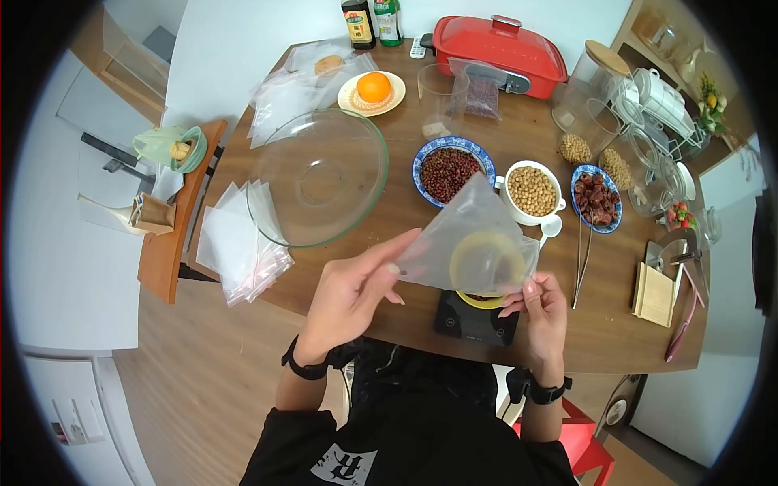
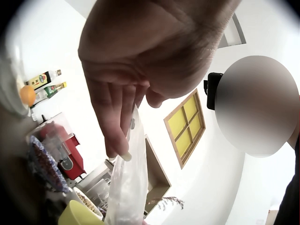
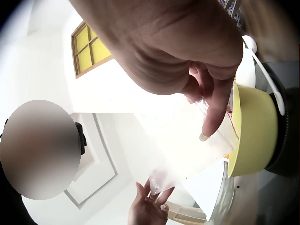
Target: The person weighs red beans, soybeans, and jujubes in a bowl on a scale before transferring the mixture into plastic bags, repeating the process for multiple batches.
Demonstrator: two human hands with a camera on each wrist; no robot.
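A clear plastic bag (image 1: 442, 247) stretches between both hands. My left hand (image 1: 348, 293) pinches one corner of it between thumb and fingers. At the opposite end, my right hand (image 1: 545, 316) grips the bag's edge. Under the bag, partly seen through it, a yellow bowl (image 3: 255, 133) stands on a black kitchen scale (image 1: 463, 326). Just beyond are a blue-patterned bowl of dark red beans (image 1: 447, 170) and a white two-handled bowl of pale round beans (image 1: 532, 191). A white spoon (image 1: 551, 226) lies beside the right end of the bag.
A large glass bowl (image 1: 279, 182) and stacked plastic bags (image 1: 239, 239) lie left. An orange (image 1: 374, 87) sits on a plate, with a red electric cooker (image 1: 498, 57) behind. Right are dried red fruit (image 1: 596, 198), metal chopsticks (image 1: 582, 263), glass jars and a wooden block (image 1: 653, 296).
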